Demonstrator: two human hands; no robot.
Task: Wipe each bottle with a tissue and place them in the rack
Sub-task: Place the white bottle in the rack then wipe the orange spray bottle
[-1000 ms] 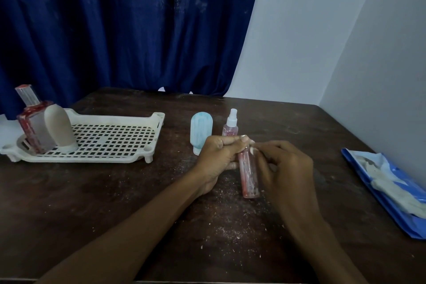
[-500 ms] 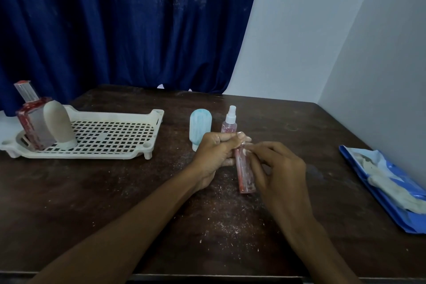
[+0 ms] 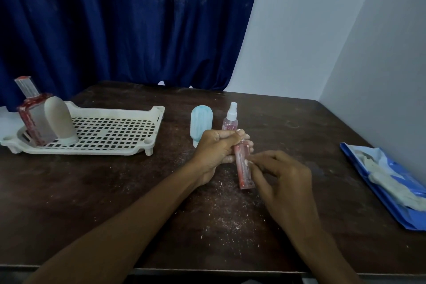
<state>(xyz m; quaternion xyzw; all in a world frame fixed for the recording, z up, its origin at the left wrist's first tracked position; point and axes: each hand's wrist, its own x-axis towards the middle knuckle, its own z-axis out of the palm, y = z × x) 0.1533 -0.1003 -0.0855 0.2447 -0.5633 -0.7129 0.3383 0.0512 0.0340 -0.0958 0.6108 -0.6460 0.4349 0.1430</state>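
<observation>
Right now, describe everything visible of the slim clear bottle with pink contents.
The slim clear bottle with pink contents looks like plastic, a narrow straight tube. It tilts, lower end towards the dark wooden table and the person. The left hand grips its upper part, hiding the top; the right hand pinches its middle.

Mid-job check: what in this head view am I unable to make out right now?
Head view only:
- Top of the pink bottle: hidden inside the left hand.
- Any tissue: only a white speck shows at the right hand fingertips, too small to confirm.
- Base of the spray bottle: behind the left hand.
- The blue pack: cut off by the right edge.
</observation>
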